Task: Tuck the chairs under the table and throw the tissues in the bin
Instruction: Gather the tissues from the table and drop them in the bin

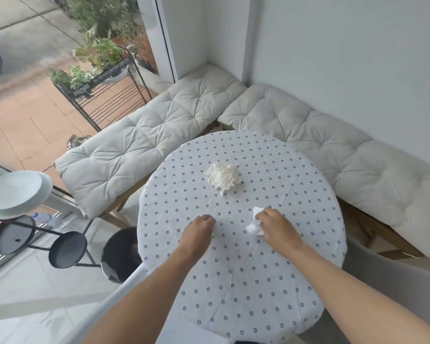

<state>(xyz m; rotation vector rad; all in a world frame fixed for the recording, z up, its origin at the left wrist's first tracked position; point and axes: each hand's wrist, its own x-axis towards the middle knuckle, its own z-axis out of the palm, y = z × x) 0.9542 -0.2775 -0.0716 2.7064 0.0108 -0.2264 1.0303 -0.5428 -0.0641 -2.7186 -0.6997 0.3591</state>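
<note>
A round table [258,281] wears a white cloth with small blue flowers. A large crumpled white tissue [222,178] lies near its middle, beyond both hands. My right hand [274,225] is closed on a smaller white tissue [255,223] on the cloth. My left hand [200,228] rests curled on the cloth with a scrap of tissue [215,233] showing under its fingers. A dark round bin [121,254] stands on the floor at the table's left edge. A white chair back [104,316] shows at the lower left beside my left forearm.
Cushioned benches [139,145] [345,155] wrap the corner behind the table. A black side stand [37,242] with round trays and white plates [15,193] stands at the left. A glass wall with a plant rack [102,78] outside is at the upper left.
</note>
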